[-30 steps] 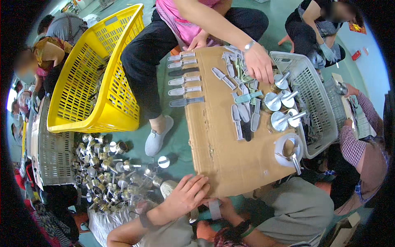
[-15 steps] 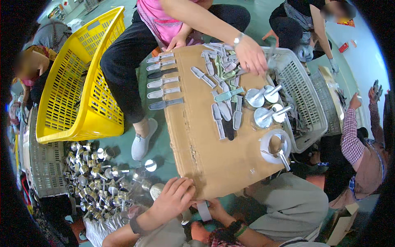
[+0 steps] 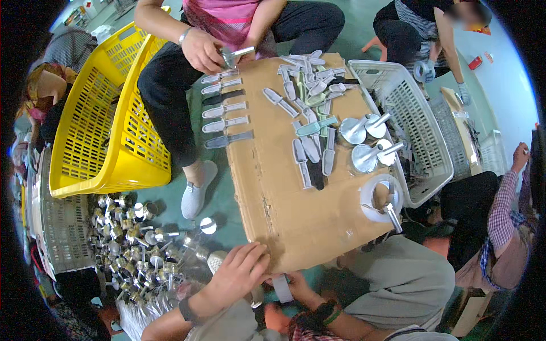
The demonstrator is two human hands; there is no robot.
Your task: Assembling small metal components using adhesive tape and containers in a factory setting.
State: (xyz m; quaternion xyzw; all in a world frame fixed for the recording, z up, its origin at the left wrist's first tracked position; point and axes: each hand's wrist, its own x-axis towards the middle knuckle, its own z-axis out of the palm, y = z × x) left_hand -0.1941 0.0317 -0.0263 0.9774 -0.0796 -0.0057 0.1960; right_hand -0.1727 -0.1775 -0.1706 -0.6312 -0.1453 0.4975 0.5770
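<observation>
My left hand (image 3: pixel 243 268) grips the near left corner of the cardboard sheet (image 3: pixel 296 227), its fingers over the top and its thumb out of sight. Just below the near edge, my right hand (image 3: pixel 300 288) pinches a pale strip of tape (image 3: pixel 282 288); part of this hand is hidden. A roll of tape (image 3: pixel 365 211) lies at the cardboard's near right, with a metal piece leaning in it. Beyond it stand several silvery discs with tubes (image 3: pixel 364 158). Grey, white and green spoon-shaped pieces (image 3: pixel 310 128) lie heaped and in a row (image 3: pixel 226 125) along the left edge.
Across from me, a co-worker's hand (image 3: pixel 203 52) holds a metal piece over the row. A yellow basket (image 3: pixel 128 167) stands at left, above scattered metal parts (image 3: pixel 139 250) on the floor. A grey crate (image 3: pixel 438 165) borders the cardboard at right.
The co-worker's hand has moved from the heap and crate side leftward to the row, now with a metal piece in it. My hands have stayed in nearly the same place.
</observation>
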